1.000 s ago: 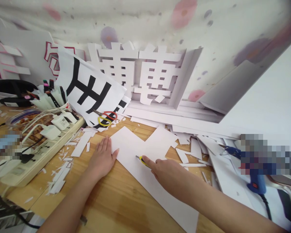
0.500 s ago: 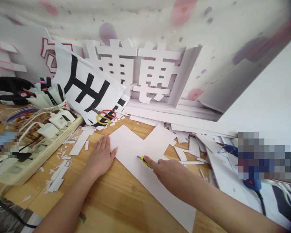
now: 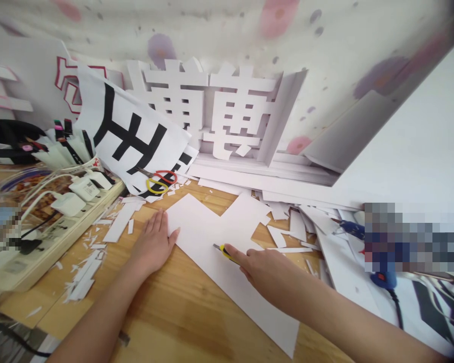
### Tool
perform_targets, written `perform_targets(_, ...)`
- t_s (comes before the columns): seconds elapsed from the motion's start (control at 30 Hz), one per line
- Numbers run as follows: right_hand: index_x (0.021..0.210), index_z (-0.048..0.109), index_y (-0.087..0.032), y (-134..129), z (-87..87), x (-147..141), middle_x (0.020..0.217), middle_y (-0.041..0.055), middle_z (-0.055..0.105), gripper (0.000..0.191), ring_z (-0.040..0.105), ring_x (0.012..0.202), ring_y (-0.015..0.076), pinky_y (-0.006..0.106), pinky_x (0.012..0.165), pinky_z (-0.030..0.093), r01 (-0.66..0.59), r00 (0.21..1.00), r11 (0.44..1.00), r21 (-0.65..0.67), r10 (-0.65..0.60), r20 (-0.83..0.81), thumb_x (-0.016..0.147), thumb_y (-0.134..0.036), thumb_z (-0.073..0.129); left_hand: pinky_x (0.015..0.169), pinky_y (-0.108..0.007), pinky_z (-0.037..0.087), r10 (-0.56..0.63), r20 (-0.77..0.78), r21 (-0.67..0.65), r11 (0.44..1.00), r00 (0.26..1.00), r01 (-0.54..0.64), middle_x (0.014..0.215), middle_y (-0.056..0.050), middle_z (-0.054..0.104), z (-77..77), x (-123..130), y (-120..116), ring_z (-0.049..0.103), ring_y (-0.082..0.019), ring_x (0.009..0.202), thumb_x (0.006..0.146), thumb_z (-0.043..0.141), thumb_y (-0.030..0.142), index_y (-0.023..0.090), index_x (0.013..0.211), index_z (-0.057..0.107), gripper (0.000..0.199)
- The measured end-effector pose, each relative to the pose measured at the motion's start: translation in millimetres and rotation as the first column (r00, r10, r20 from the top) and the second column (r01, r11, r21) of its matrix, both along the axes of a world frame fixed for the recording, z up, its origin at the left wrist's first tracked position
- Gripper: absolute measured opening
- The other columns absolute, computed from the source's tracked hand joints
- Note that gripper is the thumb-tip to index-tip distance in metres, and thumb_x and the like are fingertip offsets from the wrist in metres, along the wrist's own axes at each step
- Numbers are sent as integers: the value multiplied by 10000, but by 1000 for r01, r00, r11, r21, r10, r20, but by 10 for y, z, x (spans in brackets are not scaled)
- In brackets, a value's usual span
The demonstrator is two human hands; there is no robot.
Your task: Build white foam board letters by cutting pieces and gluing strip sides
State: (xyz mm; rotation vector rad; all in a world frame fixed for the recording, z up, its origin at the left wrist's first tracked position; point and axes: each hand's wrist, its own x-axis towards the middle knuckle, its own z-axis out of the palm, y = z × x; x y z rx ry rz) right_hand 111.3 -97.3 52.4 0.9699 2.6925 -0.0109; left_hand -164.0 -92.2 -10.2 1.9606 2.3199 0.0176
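Observation:
A white sheet of board [image 3: 200,227] with a notched far edge lies flat on the wooden table [image 3: 166,312]. My right hand [image 3: 255,264] grips a yellow utility knife [image 3: 227,252], index finger stretched along its top. The blade tip is at the board's surface, near its middle; whether it is in the board I cannot tell. My left hand [image 3: 157,244] lies flat with fingers out, partly on the table, its fingertips and thumb at the board's left edge. It holds nothing.
White offcuts [image 3: 85,277] litter the table. Scissors [image 3: 161,181] rest by a sheet with black strokes [image 3: 130,136]. A power strip [image 3: 60,232] with chargers stands left, a blue glue gun [image 3: 384,269] right. Cut-out white characters [image 3: 238,108] lean behind.
The whole view has shifted slightly, so the background things sit a little further left. The knife tip has moved slightly across the board toward its right part. My left hand stays flat at the edge.

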Motion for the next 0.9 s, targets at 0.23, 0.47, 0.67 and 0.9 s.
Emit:
perform_targets(0.23,1409,195,-207,-43,-55,39,732,14,612,653,542,520,134,298,425,162,13,999,998,57,-11,-31,818,-103,451,1107,-424,218,-32,1,132,991,999,32,1445,-201,246,-145,-65,12,215,-261,1348,869,277,441,-24,1347,302,667)
perform_targets(0.47,1392,203,-223,-64,-84,0,780,19,620,643,589,575,136,275,452,212,90,991,996,-6,-90,-99,810,-95,442,1084,-481,232,-15,22,212,977,1000,10,1384,-196,385,-95,-40,143,305,-273,1313,892,237,340,6,1321,351,556)
perform_targets(0.67,1398,155,-213,-15,-68,-96,763,10,613,667,572,530,137,277,429,214,63,997,997,34,-61,-39,808,-112,450,1110,-459,153,-113,-13,103,988,994,114,1457,-174,250,-23,203,369,162,-281,1362,901,235,361,45,1356,330,562)
perform_targets(0.9,1393,195,-114,-69,32,-144,701,31,604,673,565,542,132,274,412,216,-5,1000,997,76,5,-1,786,-89,486,1120,-421,150,-88,-56,118,989,995,94,1461,-184,218,-127,332,461,163,-260,1363,894,238,430,19,1380,260,637)
